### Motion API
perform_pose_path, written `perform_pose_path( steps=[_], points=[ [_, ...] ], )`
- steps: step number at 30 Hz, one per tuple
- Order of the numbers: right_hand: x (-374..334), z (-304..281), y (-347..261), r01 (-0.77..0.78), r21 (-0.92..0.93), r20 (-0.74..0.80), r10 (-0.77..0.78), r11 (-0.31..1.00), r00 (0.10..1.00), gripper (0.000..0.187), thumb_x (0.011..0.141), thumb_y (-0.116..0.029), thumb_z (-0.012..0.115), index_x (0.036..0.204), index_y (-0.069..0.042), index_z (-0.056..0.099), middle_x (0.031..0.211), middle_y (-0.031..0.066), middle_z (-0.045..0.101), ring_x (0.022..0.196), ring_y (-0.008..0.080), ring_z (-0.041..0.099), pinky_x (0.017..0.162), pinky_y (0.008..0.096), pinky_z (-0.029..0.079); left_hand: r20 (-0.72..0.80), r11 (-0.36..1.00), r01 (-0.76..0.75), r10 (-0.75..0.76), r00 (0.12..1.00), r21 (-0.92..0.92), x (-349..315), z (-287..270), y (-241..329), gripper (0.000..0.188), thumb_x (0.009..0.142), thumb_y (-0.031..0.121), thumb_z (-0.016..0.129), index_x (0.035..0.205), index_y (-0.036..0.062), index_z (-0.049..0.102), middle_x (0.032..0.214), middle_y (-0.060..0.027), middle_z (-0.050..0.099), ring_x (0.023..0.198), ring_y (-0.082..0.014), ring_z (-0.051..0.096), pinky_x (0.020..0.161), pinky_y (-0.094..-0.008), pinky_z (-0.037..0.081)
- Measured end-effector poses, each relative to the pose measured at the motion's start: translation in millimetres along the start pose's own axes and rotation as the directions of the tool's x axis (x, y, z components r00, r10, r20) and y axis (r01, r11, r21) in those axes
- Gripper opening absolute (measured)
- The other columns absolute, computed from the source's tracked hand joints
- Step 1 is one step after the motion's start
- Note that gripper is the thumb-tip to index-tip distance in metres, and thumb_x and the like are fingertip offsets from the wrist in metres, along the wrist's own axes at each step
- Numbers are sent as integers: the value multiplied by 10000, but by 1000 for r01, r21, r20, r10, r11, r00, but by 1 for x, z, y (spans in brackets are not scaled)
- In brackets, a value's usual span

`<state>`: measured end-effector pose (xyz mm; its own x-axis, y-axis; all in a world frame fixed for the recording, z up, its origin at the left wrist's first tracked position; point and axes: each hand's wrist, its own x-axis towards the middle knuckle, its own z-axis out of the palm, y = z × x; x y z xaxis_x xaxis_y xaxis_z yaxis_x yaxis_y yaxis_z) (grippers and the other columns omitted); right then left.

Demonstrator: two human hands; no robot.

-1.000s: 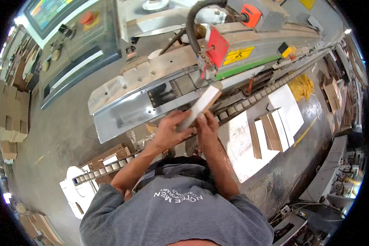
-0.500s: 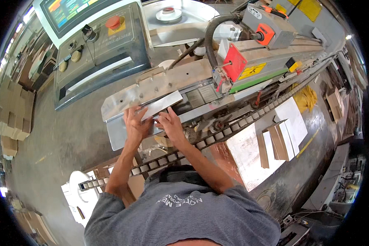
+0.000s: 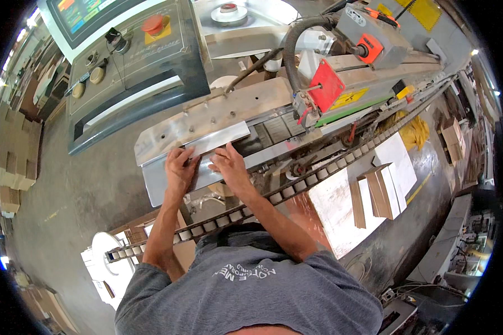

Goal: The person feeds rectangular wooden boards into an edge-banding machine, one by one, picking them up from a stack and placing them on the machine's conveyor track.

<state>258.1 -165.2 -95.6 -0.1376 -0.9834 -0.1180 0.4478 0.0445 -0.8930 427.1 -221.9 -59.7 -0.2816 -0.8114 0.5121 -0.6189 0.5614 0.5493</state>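
Observation:
A narrow, pale, glossy board strip [image 3: 224,137] lies along the guide rail [image 3: 207,114] of the machine, over its grey metal feed table [image 3: 156,177]. My left hand [image 3: 179,168] is closed, its bent fingers gripping the strip's near edge toward the left end. Further right, my right hand [image 3: 228,163] has its fingers bent but apart. Its fingertips touch the strip's near edge, and the thumb stands off over the feed table. What lies under the left fingers is hidden.
A roller chain conveyor [image 3: 288,192] runs between my body and the machine. At left stands a control console [image 3: 123,67] with a red button [image 3: 153,25]. The red-faced machine head [image 3: 325,85] is to the right. Stacked boards [image 3: 374,192] lie on a white sheet.
My hands have moved apart slightly; the left has shifted a little leftward, and the right thumb has come away from the left hand. The strip looks nearly unmoved.

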Motion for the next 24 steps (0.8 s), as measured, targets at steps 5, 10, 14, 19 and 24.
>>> perform_pose_path(
  steps=[5,10,14,19,24],
  points=[
    [-1,-2,-8,10,-29,-7,-10,1000,1000,516,983,-168,615,1306,150,368,1288,226,540,1005,207,655,865,323,591,4,1000,15,-15,1000,-9,0,1,1,308,731,70,820,1029,41,749,822,-126,630,779,-315,602,705,-415,494],
    [4,-20,-2,72,-133,38,-67,988,997,839,1000,-342,581,1508,155,135,1360,289,518,992,248,676,814,325,564,45,998,61,-60,997,-33,7,7,17,306,744,71,817,1040,37,747,833,-126,623,770,-311,599,703,-399,495],
    [7,-29,-20,89,-145,-24,-93,985,995,792,997,-366,586,1454,182,241,1289,270,577,972,235,687,745,311,567,63,999,44,-43,997,-15,12,26,17,306,751,71,815,1047,37,746,831,-129,614,768,-309,594,697,-390,490],
    [19,-53,-37,99,-162,-116,-119,982,986,554,945,-260,597,1234,182,427,1105,235,657,865,238,733,680,295,560,87,996,41,-35,996,-74,29,50,36,295,758,78,816,1043,40,747,814,-136,609,761,-315,594,685,-397,488],
    [23,-86,-67,95,-157,-151,-118,983,981,333,939,-215,601,991,89,476,894,143,677,839,185,721,694,279,543,110,997,45,-39,993,-56,43,84,58,290,754,105,823,1029,51,751,811,-137,613,764,-327,599,694,-409,491]
  ],
)
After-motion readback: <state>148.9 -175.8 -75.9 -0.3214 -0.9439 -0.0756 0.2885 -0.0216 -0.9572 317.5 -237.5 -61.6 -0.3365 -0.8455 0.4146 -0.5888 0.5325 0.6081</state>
